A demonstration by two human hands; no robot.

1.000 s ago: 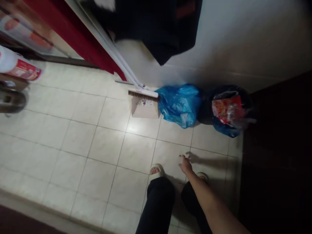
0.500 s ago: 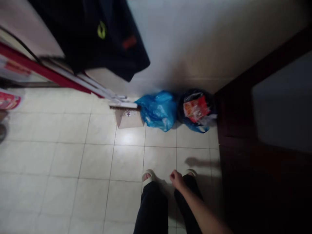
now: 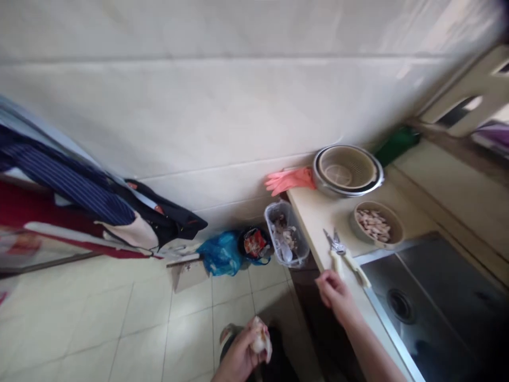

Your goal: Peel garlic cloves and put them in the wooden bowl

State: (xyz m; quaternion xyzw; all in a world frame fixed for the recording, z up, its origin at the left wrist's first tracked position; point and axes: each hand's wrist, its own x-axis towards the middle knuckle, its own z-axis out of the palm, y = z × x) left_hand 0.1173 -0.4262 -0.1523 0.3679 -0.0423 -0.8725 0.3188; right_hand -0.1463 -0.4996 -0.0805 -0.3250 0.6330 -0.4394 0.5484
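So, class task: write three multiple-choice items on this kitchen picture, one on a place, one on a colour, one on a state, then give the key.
1. Where do the scissors lie?
A. on the counter
B. in the sink
C. on the floor

2. What colour are the gloves?
A. yellow
B. pink
C. green

3. How is the left hand?
A. flat and bare
B. closed round a pale lump
C. out of sight

Key: 1 A, they rest beside the sink's edge; 2 B, pink against the wall; 3 B, fingers curl round it.

No legible text — none on any surface.
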